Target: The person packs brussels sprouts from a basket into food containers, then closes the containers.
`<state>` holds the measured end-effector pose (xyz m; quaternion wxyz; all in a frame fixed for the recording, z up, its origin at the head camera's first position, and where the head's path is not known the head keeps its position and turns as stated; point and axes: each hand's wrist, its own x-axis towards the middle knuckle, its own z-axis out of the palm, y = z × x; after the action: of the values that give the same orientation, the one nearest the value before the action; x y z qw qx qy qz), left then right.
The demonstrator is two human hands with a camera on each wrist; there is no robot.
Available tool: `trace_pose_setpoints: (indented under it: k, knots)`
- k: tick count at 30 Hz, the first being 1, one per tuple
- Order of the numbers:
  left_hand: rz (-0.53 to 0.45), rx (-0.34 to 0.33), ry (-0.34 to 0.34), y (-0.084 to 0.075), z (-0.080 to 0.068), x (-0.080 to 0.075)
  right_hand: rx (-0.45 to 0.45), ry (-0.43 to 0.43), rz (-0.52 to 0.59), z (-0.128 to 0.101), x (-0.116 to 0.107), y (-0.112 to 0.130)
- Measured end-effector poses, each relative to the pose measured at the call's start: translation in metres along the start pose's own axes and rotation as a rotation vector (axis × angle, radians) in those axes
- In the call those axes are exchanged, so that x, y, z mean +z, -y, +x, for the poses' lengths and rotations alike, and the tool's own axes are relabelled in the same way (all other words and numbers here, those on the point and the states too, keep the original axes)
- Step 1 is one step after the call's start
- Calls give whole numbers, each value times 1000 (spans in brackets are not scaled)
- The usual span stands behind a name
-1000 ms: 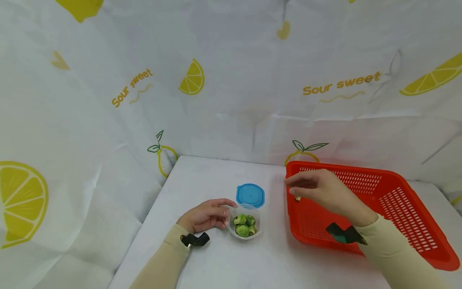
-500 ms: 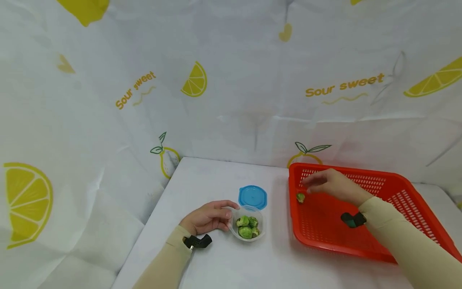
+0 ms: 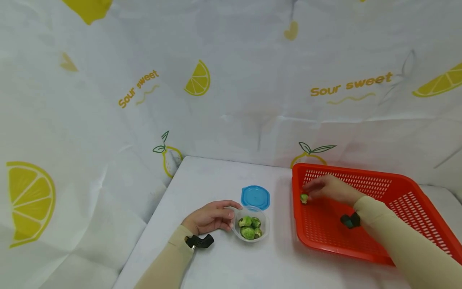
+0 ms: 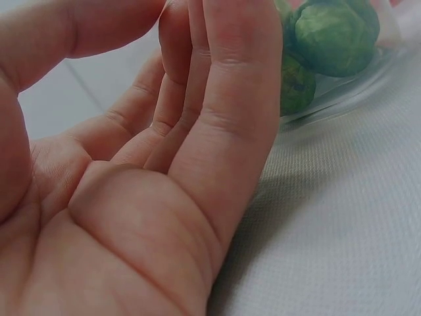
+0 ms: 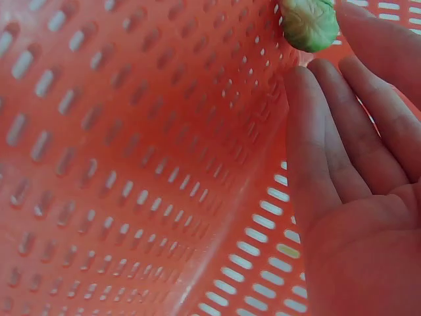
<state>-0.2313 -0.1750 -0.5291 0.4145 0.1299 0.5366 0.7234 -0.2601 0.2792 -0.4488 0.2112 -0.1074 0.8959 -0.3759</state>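
My left hand (image 3: 211, 218) holds the near-left rim of a small clear plastic container (image 3: 266, 232), thumb and fingers at its edge. Inside it lie several green Brussels sprouts (image 3: 247, 232); the left wrist view shows some sprouts (image 4: 335, 36) past my fingers, which hide part of the container. My right hand (image 3: 333, 189) is down inside a red plastic basket (image 3: 325, 241). One Brussels sprout (image 3: 304, 198) rests at the basket's left wall, close to my right fingertips. In the right wrist view, that sprout (image 5: 309, 25) is beside my extended fingers (image 5: 335, 145), not enclosed by them.
A blue lid (image 3: 255, 196) lies on the white table (image 3: 216, 265) just behind the container. The basket's slotted walls rise around my right hand. Behind the table hangs a white lemon-print sheet (image 3: 245, 80).
My right hand has gone lower into the basket, toward the sprout at its left wall. My left hand stays at the container. The head view has shifted slightly.
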Motion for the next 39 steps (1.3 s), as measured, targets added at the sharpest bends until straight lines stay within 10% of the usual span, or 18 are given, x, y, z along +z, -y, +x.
trace_pose_setpoints:
  k: [39]
  knots:
    - [-1,7,18,0,0,-1,50,-4,-80,10,5,6]
